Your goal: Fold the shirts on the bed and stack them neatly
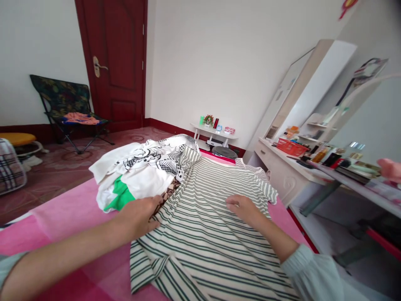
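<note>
A cream shirt with dark green stripes [216, 209] lies spread on the bed, its sleeve folded over at the near left. At its left edge is my left hand [142, 217], thumb and fingers apart, nothing visibly gripped. Over the right half of the shirt is my right hand [246, 209], its fingers loosely bent with a gap showing by the thumb. Whether its fingertips touch the cloth I cannot tell. Just beyond my left hand lies a heap of white clothes with black print [150, 161], a green patch showing, and a brown patterned cloth [171, 190] beside it.
Pink bedding [67, 209] lies under the clothes. A low white shelf [216, 133] with small items stands past the bed's far end. On the right is a dressing table [282, 156] with a red basket [292, 147] and bottles. A folding chair [70, 108] holds clothing by the red door [115, 54].
</note>
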A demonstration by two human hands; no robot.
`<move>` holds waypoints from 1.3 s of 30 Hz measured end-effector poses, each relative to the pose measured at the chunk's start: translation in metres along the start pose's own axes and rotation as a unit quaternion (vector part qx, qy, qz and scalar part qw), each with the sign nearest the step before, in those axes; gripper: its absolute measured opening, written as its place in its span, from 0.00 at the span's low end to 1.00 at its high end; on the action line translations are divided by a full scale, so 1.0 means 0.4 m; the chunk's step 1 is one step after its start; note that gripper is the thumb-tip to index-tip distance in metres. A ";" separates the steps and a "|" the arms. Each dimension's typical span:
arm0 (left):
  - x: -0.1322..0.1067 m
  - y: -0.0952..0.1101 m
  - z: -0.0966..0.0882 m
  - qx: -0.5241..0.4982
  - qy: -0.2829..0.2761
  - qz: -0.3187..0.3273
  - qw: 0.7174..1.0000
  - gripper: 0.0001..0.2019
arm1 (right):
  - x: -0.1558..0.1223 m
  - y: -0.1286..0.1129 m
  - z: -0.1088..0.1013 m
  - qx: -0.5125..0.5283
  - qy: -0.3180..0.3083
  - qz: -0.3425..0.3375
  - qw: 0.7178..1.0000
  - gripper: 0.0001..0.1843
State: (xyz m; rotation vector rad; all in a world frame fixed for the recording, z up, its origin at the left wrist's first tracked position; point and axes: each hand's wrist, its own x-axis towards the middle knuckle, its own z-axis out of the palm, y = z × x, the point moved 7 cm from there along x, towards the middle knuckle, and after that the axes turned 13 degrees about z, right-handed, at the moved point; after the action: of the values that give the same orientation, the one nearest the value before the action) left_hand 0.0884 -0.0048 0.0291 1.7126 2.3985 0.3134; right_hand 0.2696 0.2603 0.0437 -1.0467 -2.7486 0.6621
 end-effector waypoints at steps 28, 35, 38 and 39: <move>-0.084 0.024 0.005 -0.529 0.043 0.041 0.846 0.23 | 0.491 -0.326 0.193 0.254 0.086 0.117 0.956 0.06; -0.062 0.124 -0.038 -0.529 0.014 0.065 0.846 0.18 | 0.543 -0.205 0.054 0.476 0.105 0.147 0.861 0.15; -0.024 0.219 -0.049 -0.543 -0.035 0.080 0.835 0.14 | 0.517 -0.105 0.012 0.524 0.119 0.147 0.830 0.14; -0.006 0.251 -0.041 -0.548 -0.049 0.089 0.830 0.13 | 0.503 -0.068 0.007 0.532 0.125 0.147 0.825 0.13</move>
State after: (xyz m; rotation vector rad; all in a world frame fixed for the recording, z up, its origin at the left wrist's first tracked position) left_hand 0.1761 0.0236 0.0721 1.2683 1.3939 1.2761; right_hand 0.1011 0.3737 0.0461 -1.0862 -1.5131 1.6578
